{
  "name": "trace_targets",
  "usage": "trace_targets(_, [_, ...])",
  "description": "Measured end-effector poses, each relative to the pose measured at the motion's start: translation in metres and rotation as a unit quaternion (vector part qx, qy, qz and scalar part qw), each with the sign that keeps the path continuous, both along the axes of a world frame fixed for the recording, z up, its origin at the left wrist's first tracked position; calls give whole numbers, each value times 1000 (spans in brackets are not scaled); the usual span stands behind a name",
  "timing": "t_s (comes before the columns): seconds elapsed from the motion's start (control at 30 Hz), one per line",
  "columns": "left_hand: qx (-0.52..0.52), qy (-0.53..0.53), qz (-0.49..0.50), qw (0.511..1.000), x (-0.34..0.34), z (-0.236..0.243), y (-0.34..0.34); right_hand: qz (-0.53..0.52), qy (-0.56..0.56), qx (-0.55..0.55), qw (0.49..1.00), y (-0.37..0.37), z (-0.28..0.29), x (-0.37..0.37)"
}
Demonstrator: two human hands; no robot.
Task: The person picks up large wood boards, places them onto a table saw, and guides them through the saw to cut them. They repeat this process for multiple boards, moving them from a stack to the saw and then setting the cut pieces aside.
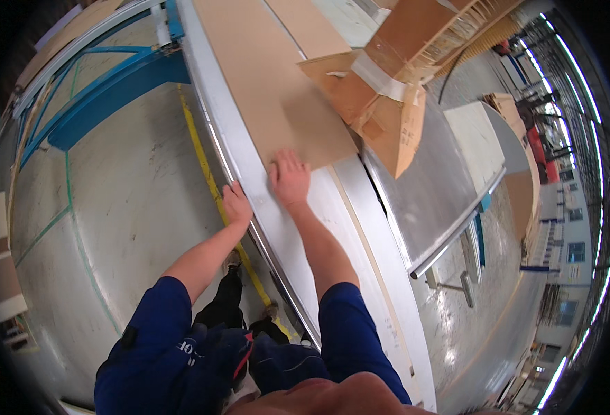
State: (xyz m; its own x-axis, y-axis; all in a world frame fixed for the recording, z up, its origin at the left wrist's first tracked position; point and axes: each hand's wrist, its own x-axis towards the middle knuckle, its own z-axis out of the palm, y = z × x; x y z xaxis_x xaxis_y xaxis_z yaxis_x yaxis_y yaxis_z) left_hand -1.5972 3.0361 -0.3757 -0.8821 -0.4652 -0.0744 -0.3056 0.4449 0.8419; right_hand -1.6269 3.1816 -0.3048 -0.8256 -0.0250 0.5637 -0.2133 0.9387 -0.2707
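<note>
A long brown flat board (250, 62) lies lengthwise on a pale metal-topped work table (350, 242). My right hand (291, 178) rests on the near end of this board, its fingers stretched over the surface and a little apart. To the left, my left hand (236, 203) is at the shiny rail (216, 149) along the table's side. Its fingers point forward, and nothing shows in them; the palm side is hidden. A torn, taped cardboard box (381, 90) stands over the board's right side, with a flap (398, 138) hanging toward me.
A blue steel frame (122, 93) stands at the far left. Yellow tape (201, 142) marks the floor beside the table. A grey metal surface (436, 180) with a roller edge (450, 242) lies to the right. A red forklift (539, 149) is farther off.
</note>
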Motion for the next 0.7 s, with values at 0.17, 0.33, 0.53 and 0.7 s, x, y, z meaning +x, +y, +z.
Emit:
trace_targets(0.17, [-46,-6,-20,999,-57,-24,-20,58,-144,-121,980,-35,-3,93])
trace_targets(0.33, [-77,-33,-83,993,-107,-60,-59,-4,-185,-298,936,-61,5,251])
trace_targets(0.53, [-141,-55,-167,974,-173,-92,-126,-205,-180,-330,903,-53,42,463])
trace_targets(0.7, [-47,-117,-107,986,-138,-39,-93,-513,-79,-301,800,-65,65,605])
